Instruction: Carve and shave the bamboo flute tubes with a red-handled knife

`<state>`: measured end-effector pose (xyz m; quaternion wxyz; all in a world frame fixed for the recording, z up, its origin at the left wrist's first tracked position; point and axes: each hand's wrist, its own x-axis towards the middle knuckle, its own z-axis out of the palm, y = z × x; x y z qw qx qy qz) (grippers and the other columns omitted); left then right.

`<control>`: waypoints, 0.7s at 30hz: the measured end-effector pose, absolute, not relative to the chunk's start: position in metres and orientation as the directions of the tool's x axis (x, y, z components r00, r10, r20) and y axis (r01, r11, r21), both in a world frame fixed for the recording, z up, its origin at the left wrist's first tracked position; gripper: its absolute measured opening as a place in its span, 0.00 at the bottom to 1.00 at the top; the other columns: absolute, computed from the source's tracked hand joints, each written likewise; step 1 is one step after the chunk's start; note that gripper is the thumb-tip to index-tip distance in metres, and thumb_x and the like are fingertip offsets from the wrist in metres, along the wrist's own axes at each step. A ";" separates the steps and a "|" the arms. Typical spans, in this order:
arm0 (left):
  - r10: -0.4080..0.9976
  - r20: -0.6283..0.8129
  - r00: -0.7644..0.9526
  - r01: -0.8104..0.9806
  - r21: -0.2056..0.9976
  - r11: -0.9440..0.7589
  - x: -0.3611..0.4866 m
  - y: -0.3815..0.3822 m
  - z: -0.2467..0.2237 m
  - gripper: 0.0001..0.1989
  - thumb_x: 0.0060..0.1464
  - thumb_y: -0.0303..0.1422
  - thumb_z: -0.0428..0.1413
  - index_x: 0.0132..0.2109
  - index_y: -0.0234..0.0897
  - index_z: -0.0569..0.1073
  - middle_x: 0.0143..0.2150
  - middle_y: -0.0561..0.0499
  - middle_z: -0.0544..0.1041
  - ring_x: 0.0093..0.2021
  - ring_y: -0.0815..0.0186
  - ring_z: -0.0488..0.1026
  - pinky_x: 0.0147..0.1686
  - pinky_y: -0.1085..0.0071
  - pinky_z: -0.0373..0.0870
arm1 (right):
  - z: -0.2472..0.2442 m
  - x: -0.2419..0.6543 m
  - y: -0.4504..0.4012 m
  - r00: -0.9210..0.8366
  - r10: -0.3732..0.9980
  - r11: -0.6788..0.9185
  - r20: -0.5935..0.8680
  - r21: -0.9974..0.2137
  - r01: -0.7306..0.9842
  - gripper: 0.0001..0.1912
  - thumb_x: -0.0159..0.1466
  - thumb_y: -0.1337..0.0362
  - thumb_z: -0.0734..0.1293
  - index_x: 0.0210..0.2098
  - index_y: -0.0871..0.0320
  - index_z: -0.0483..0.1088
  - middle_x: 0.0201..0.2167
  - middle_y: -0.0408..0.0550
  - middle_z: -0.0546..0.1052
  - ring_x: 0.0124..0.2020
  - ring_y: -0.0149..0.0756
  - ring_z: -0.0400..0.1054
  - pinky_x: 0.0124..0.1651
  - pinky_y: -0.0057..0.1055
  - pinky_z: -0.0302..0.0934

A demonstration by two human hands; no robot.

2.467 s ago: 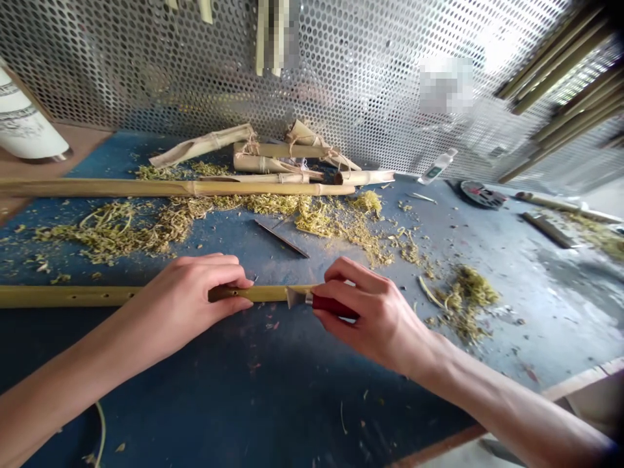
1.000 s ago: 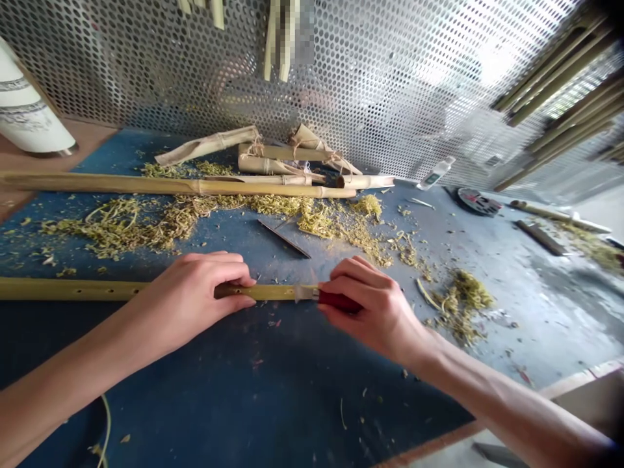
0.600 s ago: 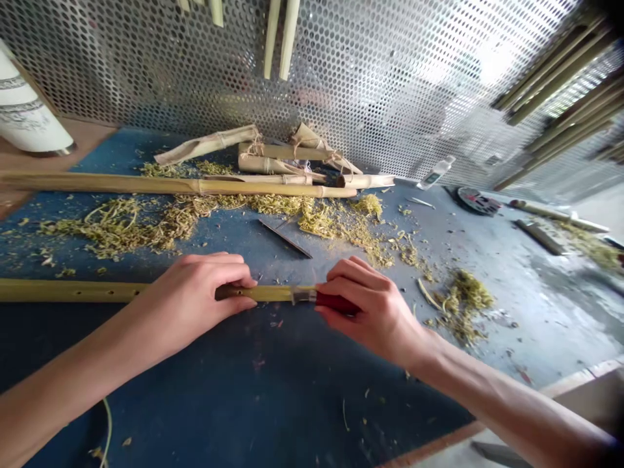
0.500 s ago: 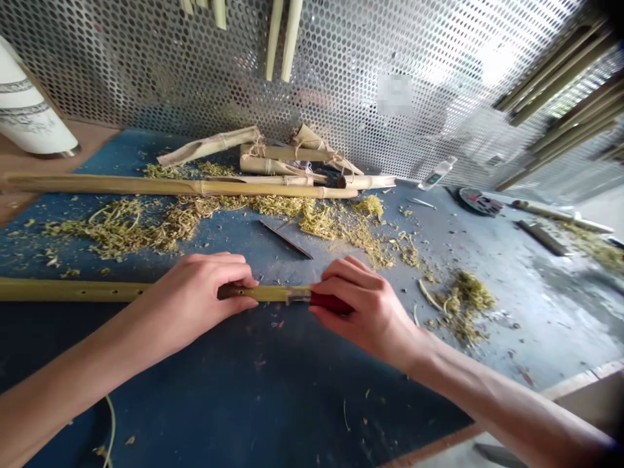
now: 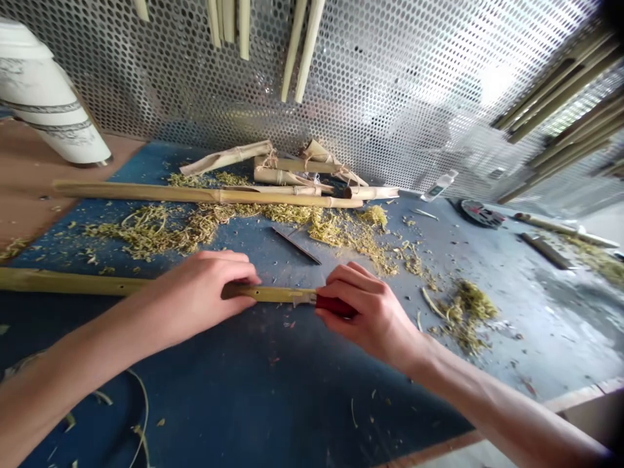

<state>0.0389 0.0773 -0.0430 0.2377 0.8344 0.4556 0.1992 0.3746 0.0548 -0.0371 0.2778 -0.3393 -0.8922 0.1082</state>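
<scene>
My left hand (image 5: 214, 286) is closed round a long greenish bamboo tube (image 5: 73, 283) that lies level across the near part of the blue table. Small dark holes show along the tube. At its right end, my right hand (image 5: 365, 302) grips the red handle (image 5: 334, 305) of a tool. The tool's short metal part (image 5: 305, 298) lies against the bamboo; its tip is too small to make out. A thin dark metal rod (image 5: 296, 246) rests on the table just beyond my hands.
Behind lie a longer bamboo pole (image 5: 195, 194), tied bamboo pieces (image 5: 292, 166) and shavings (image 5: 170, 234). A white patterned cup (image 5: 58, 104) stands back left. Toward the right are a small bottle (image 5: 439, 185), a dark round object (image 5: 480, 213) and more shavings (image 5: 468, 309).
The view has shifted left, so most things appear further right. The tube's left part now slants differently in view. Both hands keep their holds, with the tool still at the tube's right end.
</scene>
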 end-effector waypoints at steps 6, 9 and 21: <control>0.877 0.026 0.480 0.675 0.627 -0.388 0.019 0.082 -0.038 0.11 0.62 0.44 0.65 0.35 0.46 0.82 0.34 0.54 0.82 0.34 0.61 0.78 0.35 0.66 0.62 | -0.036 0.365 0.055 -0.613 0.668 0.744 0.423 -0.372 0.554 0.03 0.75 0.66 0.76 0.47 0.55 0.81 0.41 0.50 0.83 0.42 0.45 0.75 0.45 0.42 0.75; 0.876 0.003 0.483 0.674 0.637 -0.374 0.022 0.084 -0.035 0.11 0.61 0.45 0.65 0.35 0.45 0.82 0.35 0.55 0.82 0.35 0.61 0.78 0.36 0.67 0.63 | -0.036 0.354 0.056 -0.614 0.668 0.744 0.420 -0.363 0.562 0.02 0.75 0.66 0.76 0.46 0.55 0.81 0.42 0.50 0.84 0.42 0.46 0.74 0.44 0.43 0.75; 0.872 -0.038 0.488 0.666 0.662 -0.343 0.020 0.087 -0.037 0.11 0.59 0.44 0.68 0.33 0.44 0.80 0.35 0.54 0.84 0.36 0.60 0.79 0.36 0.66 0.65 | -0.036 0.345 0.057 -0.615 0.668 0.744 0.419 -0.370 0.556 0.02 0.76 0.65 0.76 0.47 0.51 0.81 0.43 0.48 0.85 0.44 0.46 0.78 0.46 0.43 0.79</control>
